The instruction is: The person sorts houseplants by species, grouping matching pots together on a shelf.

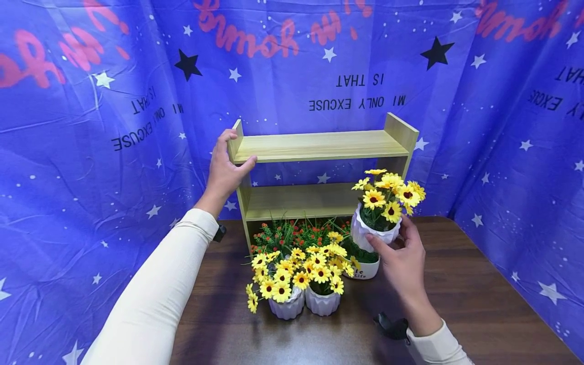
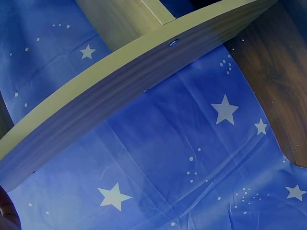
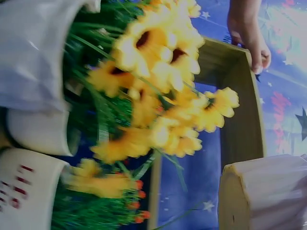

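Note:
My left hand grips the upper left corner of a light wooden shelf, thumb at the front edge. In the left wrist view the side panel crosses the picture, and a sliver of the hand shows at lower left. On the right, my right hand holds a white ribbed pot of yellow flowers, raised before the shelf's right side. The right wrist view shows a white pot's underside at lower right and my left hand on the shelf corner.
Two white pots with yellow flowers stand on the brown table before the shelf. Behind them are red-flowered plants and a white lettered pot. A blue star-printed cloth surrounds the back and sides.

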The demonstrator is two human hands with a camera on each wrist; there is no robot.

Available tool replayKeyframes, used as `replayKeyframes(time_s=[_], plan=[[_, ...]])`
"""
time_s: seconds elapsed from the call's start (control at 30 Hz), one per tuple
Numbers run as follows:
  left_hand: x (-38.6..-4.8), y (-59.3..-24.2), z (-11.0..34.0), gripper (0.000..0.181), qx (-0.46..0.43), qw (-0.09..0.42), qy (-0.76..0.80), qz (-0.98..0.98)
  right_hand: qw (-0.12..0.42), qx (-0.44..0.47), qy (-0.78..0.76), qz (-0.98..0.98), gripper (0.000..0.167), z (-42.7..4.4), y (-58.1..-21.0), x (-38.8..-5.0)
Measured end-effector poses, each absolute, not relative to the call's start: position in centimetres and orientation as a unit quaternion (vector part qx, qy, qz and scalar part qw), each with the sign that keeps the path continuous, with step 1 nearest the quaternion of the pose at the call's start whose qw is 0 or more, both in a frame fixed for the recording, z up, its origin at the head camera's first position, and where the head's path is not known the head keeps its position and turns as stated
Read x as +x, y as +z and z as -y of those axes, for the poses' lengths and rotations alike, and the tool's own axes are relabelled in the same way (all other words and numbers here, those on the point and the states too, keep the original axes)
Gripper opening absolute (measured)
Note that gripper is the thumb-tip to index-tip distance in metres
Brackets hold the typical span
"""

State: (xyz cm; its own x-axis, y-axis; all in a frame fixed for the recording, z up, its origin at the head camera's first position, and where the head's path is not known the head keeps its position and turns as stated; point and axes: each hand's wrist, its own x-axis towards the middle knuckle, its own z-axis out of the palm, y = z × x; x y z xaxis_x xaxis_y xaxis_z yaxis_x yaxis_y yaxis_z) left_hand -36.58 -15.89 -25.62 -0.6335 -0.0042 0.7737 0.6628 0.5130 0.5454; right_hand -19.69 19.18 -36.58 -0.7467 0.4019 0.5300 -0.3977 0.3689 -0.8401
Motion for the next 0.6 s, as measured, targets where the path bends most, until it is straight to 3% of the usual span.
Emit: replayKeyframes(time_s=[0.6], plan=[[-36.6, -25.7, 15.9, 0.062, -0.217, 0.378, -0.445, 0.783, 0.433, 0.072, 0.564, 0.7, 0.07, -20.6, -27.9, -24.3]])
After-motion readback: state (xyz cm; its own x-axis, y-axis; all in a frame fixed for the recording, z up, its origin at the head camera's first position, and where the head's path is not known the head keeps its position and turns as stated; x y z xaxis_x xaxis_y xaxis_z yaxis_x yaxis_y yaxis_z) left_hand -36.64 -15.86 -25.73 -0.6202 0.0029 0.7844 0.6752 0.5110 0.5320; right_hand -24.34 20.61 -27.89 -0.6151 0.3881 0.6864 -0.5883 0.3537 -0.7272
